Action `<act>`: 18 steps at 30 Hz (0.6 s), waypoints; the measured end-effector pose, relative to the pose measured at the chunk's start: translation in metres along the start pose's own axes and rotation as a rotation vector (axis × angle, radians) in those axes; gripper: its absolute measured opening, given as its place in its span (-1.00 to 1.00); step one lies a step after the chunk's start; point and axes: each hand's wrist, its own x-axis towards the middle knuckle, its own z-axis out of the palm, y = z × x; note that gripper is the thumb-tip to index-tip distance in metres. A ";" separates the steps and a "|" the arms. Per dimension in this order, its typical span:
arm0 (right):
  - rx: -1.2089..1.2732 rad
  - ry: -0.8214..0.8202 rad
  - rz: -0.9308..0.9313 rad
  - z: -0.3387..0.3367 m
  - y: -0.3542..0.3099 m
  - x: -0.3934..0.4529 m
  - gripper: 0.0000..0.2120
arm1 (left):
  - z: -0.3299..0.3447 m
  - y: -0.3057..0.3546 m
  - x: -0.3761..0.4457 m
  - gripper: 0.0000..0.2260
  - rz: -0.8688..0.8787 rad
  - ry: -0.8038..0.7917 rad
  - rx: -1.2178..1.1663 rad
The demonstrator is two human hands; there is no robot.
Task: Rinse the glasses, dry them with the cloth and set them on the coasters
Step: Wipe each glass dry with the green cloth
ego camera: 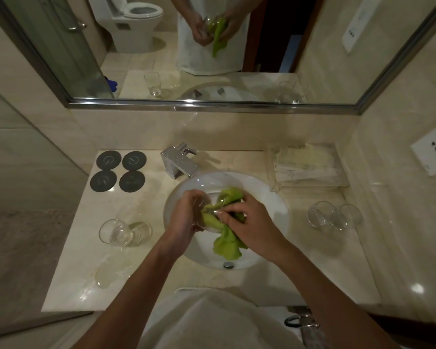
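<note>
While the left hand grips a barely visible glass, the right hand apparently pinches the cloth.

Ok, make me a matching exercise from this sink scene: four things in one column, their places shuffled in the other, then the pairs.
Things:
1. green cloth
2. coasters
3. faucet
4. clear tray of packets

Places:
A. back right of the counter
B. in the hands over the basin
C. back left of the counter
D. behind the basin

Pairs: 1-B, 2-C, 3-D, 4-A

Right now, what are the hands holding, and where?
The left hand grips a clear glass round its side; the right hand pinches the green cloth bunched into the glass.
</note>
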 end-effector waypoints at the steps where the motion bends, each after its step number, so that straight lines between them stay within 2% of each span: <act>1: 0.035 0.070 -0.033 -0.001 -0.004 -0.001 -0.98 | 0.001 0.001 0.000 -0.76 -0.001 0.006 -0.016; 3: 0.115 0.172 -0.060 -0.001 -0.007 -0.004 -0.79 | 0.003 0.002 0.001 -0.76 -0.004 0.011 -0.045; 5: 0.265 0.213 0.001 -0.002 -0.011 -0.006 -0.66 | 0.004 0.002 0.002 -0.76 0.000 0.021 -0.033; 7: 0.338 0.192 0.021 -0.005 -0.010 -0.008 -0.68 | 0.004 0.002 0.001 -0.77 -0.003 0.043 -0.028; 10: 0.276 0.116 -0.022 -0.008 -0.004 -0.012 -0.61 | 0.005 0.002 0.000 -0.76 -0.006 0.056 -0.047; 12: 0.155 0.197 -0.114 -0.008 0.000 -0.013 -0.65 | 0.007 0.002 0.000 -0.76 -0.010 0.071 -0.061; 14: 0.058 0.269 -0.203 -0.006 0.002 -0.013 -0.78 | 0.008 0.002 -0.001 -0.76 -0.033 0.074 -0.097; 16: 0.018 0.238 -0.215 -0.005 0.002 -0.013 -0.84 | 0.008 0.001 -0.001 -0.77 -0.040 0.074 -0.113; 18: 0.027 0.156 -0.128 -0.007 0.001 -0.012 -0.86 | 0.008 0.000 -0.001 -0.76 -0.005 0.080 -0.079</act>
